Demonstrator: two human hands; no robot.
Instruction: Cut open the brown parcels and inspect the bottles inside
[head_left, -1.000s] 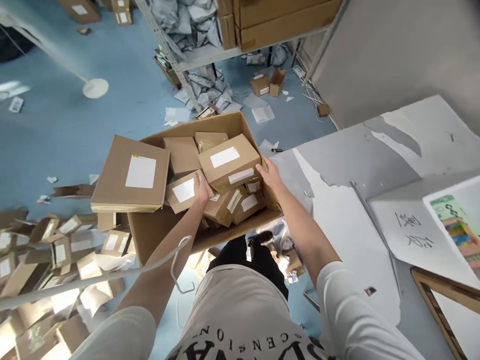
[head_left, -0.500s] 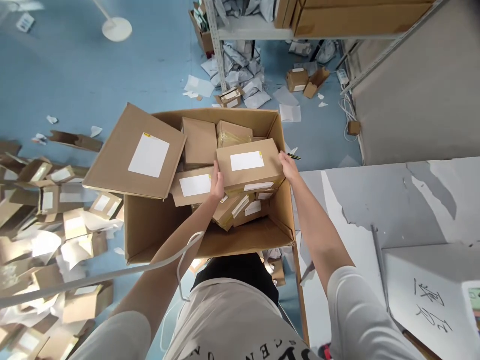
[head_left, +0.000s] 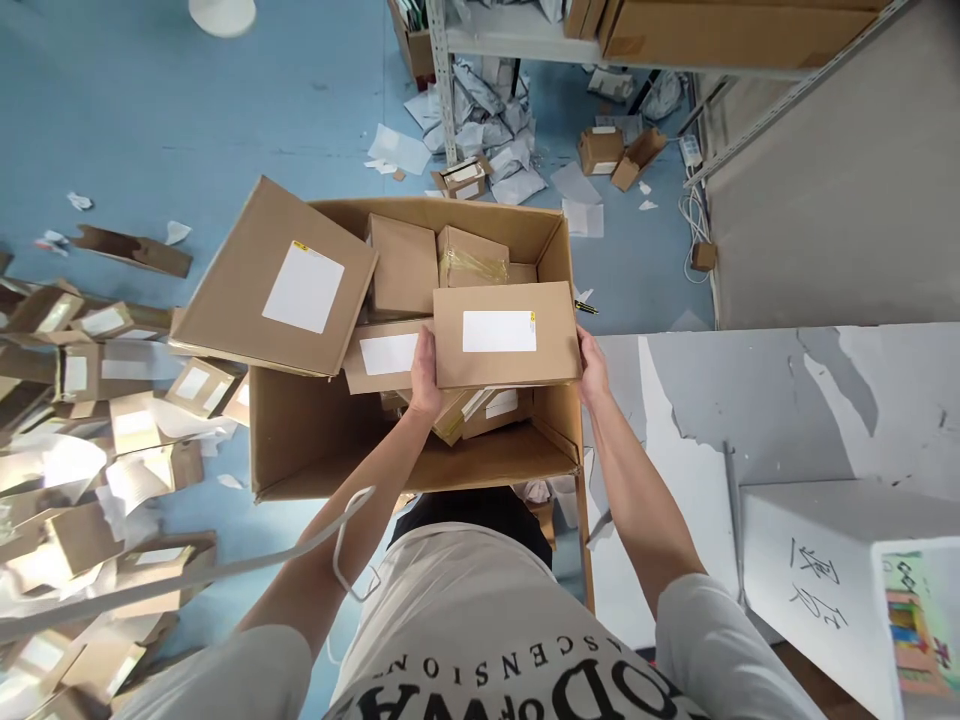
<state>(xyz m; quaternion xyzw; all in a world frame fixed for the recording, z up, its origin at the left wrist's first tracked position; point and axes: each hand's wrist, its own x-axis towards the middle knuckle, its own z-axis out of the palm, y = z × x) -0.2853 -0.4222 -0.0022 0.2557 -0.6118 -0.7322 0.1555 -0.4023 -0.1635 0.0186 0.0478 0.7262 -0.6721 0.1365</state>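
Observation:
Between my two hands is a brown cardboard box (head_left: 487, 366) with a white label on top. My left hand (head_left: 425, 375) presses its left end, and my right hand (head_left: 592, 368) grips its right end. A dark pen (head_left: 586, 306) sticks out beyond my right fingers. Underneath stands a large open carton (head_left: 315, 440) with several smaller boxes inside. One labelled box (head_left: 384, 357) lies just left of my left hand. A bigger flat-topped box (head_left: 277, 270) rests tilted across the carton's left side.
Opened boxes and papers (head_left: 135, 420) litter the floor at left. A metal shelf (head_left: 517, 42) stands ahead, with grey parcel bags (head_left: 487, 120) beneath it. To the right is a worn white table (head_left: 675, 400). A white cable (head_left: 225, 568) crosses near my left forearm.
The held box has come up and towards me, its top now facing me more squarely. Both hands have moved with it, and my view has shifted slightly.

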